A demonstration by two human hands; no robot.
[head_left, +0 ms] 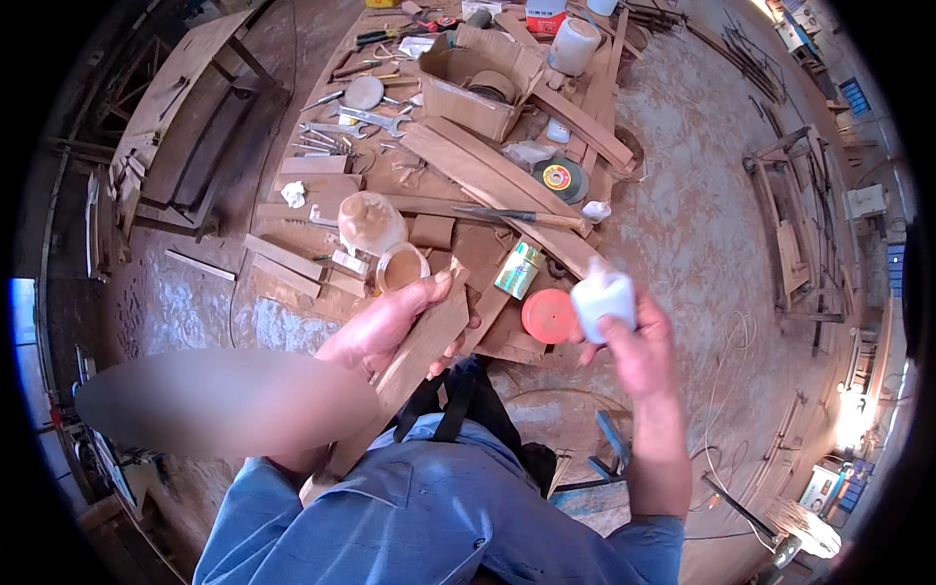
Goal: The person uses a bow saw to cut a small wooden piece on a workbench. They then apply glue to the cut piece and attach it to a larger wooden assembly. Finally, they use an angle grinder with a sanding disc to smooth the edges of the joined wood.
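Observation:
My left hand [385, 327] is closed around a long wooden board [429, 339] with an angled upper end. The board slants from the bench edge down toward my left side. In my right hand [643, 346] is a small white plastic bottle [604, 304], nozzle up, held off the bench's right side. Between the hands lie a round red lid [548, 316] and a small green-and-yellow box [519, 270]. Just beyond my left hand stands an open tub [402, 265] with tan contents, beside a dusty translucent jug [370, 224].
Wooden planks [487, 166] and a chisel-like tool [502, 213] cross the bench. Farther back are a cardboard box [483, 83], several wrenches [375, 119], a grinding disc [560, 179] and a white jar [574, 46]. Another wooden table [180, 83] stands at far left.

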